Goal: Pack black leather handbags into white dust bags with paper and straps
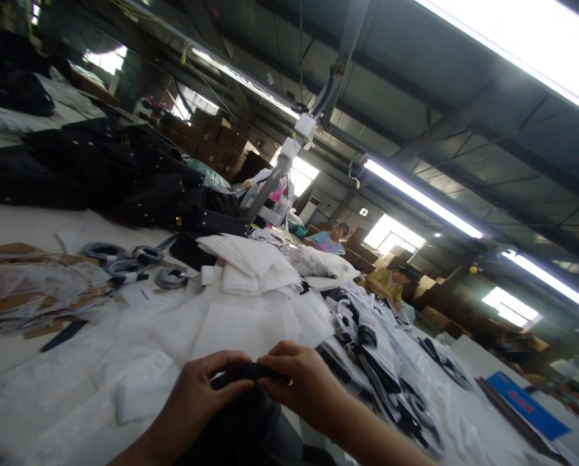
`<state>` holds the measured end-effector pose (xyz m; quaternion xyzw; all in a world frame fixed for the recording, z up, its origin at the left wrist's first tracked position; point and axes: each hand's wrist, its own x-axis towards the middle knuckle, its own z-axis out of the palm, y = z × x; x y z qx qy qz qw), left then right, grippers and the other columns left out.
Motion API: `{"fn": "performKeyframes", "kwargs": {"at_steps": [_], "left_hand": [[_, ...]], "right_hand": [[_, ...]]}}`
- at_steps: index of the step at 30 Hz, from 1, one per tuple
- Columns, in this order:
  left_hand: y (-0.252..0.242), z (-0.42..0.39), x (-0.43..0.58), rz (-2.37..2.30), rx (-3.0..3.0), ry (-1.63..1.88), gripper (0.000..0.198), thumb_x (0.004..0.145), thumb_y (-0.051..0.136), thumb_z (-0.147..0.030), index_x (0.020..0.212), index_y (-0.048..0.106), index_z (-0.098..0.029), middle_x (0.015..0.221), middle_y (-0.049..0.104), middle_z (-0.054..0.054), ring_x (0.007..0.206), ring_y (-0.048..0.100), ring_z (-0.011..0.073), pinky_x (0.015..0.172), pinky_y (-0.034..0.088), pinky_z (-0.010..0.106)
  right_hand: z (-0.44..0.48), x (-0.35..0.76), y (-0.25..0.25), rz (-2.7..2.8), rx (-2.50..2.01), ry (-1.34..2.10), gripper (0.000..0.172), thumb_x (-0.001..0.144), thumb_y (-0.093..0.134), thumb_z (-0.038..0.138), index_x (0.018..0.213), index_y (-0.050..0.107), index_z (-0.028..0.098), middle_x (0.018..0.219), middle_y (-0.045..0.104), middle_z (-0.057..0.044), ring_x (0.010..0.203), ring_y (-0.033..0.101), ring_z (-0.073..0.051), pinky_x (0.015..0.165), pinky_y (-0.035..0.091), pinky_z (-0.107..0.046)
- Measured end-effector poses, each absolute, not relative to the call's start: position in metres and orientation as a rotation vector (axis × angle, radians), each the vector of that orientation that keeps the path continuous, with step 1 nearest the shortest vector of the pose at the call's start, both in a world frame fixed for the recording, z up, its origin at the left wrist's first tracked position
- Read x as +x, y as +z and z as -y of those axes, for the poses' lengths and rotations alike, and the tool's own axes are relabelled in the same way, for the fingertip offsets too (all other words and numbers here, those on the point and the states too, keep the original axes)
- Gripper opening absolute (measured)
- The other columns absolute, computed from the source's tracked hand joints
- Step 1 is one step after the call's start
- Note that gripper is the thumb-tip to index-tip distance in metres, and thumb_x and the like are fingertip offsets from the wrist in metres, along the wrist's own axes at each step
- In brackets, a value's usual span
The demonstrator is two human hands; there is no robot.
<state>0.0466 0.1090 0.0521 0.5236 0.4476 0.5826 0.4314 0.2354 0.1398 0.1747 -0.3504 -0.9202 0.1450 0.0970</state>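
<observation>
At the bottom centre, a black fabric item [250, 427] hangs down from both my hands, its lower part cut off by the frame edge. My left hand [204, 382] pinches its top edge between thumb and fingers. Close beside it, my right hand [302, 382] grips the same edge, thumb below and fingers on top. Just beyond my hands lie sheets of white thin material [250, 323]. What kind of article the black fabric belongs to is hard to make out.
Black goods with gold-coloured fittings [124, 168] are heaped at the left. Coiled grey straps [170, 277] and brown paper pieces [17, 291] lie nearer. Black and white straps [381, 362] cover the right side, by a blue box [527, 404]. Several people sit or stand farther back.
</observation>
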Motion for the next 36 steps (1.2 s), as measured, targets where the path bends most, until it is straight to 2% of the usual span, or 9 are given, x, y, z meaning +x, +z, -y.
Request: {"fn": "performKeyframes", "kwargs": {"at_steps": [4,9,15,20,25,30,36], "left_hand": [[0.054,-0.108,0.046,-1.112,1.288,1.468,0.028,0.071,0.083,-0.035,0.097,0.078,-0.027,0.101,0.08,0.0,0.098,0.073,0.0246,0.09,0.057,0.029],[0.056,-0.106,0.044,-1.104,1.275,1.465,0.027,0.071,0.082,-0.035,0.097,0.078,-0.027,0.098,0.08,-0.001,0.097,0.073,0.0241,0.088,0.058,0.029],[0.056,-0.104,0.044,-1.137,1.259,1.487,0.03,0.067,0.085,-0.037,0.094,0.079,-0.028,0.098,0.08,0.0,0.096,0.074,0.0253,0.089,0.059,0.03],[0.055,-0.104,0.047,-1.148,1.277,1.481,0.028,0.067,0.085,-0.037,0.093,0.08,-0.029,0.096,0.08,-0.001,0.094,0.074,0.0247,0.091,0.058,0.031],[0.053,-0.105,0.045,-1.132,1.281,1.496,0.027,0.067,0.085,-0.036,0.093,0.079,-0.028,0.095,0.08,-0.001,0.093,0.074,0.0242,0.088,0.059,0.029],[0.053,-0.105,0.047,-1.113,1.289,1.509,0.024,0.067,0.084,-0.032,0.09,0.079,-0.028,0.092,0.08,-0.001,0.091,0.074,0.0236,0.085,0.059,0.028],[0.052,-0.104,0.053,-1.094,1.298,1.513,0.021,0.068,0.083,-0.031,0.088,0.08,-0.03,0.095,0.08,-0.002,0.095,0.074,0.0232,0.088,0.057,0.027]], "right_hand": [[-0.137,0.236,0.171,2.691,-1.031,0.357,0.036,0.086,0.073,0.024,0.122,0.07,0.025,0.097,0.072,-0.005,0.081,0.068,-0.018,0.073,0.048,-0.024],[-0.134,0.233,0.17,2.668,-1.047,0.343,0.024,0.084,0.072,0.02,0.107,0.072,0.025,0.09,0.069,-0.001,0.077,0.064,-0.015,0.069,0.044,-0.022],[-0.135,0.228,0.174,2.667,-1.121,0.37,0.022,0.08,0.072,0.019,0.1,0.074,0.025,0.082,0.066,0.001,0.069,0.06,-0.013,0.063,0.041,-0.021],[-0.136,0.228,0.167,2.635,-1.101,0.409,0.025,0.075,0.072,0.015,0.098,0.077,0.023,0.08,0.066,0.0,0.07,0.062,-0.013,0.064,0.042,-0.021],[-0.136,0.229,0.162,2.571,-1.006,0.504,0.025,0.078,0.071,0.011,0.099,0.078,0.023,0.082,0.066,0.0,0.069,0.062,-0.011,0.062,0.043,-0.019],[-0.136,0.23,0.16,2.603,-0.916,0.378,0.019,0.083,0.073,0.016,0.099,0.079,0.025,0.083,0.069,-0.002,0.076,0.065,-0.015,0.068,0.045,-0.022],[-0.139,0.226,0.16,2.669,-0.921,0.36,0.018,0.083,0.074,0.012,0.096,0.078,0.023,0.083,0.072,-0.003,0.077,0.067,-0.017,0.069,0.045,-0.023]]}}
